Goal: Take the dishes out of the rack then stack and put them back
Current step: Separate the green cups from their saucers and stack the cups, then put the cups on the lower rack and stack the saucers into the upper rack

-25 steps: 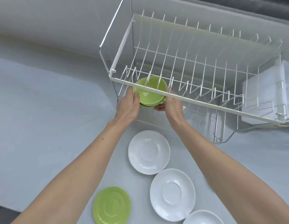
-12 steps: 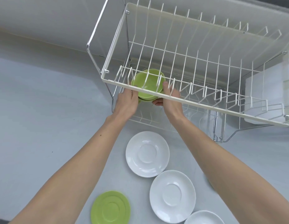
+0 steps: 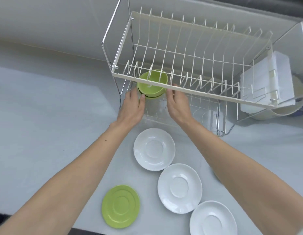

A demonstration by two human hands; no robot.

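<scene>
Stacked glossy green ceramic bowls [image 3: 151, 87] sit on the white wire rack's [image 3: 189, 87] lower tier, between both hands' slackened, spread fingers [image 3: 141, 100]; next, gather the white saucers [image 3: 154, 148] nearer the wrists

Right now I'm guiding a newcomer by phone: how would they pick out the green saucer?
Start at the white wire dish rack on the grey counter; a diagonal row of three round white saucers runs from it toward the viewer. The flat round green saucer lies alone left of that row, the only coloured one.
</scene>
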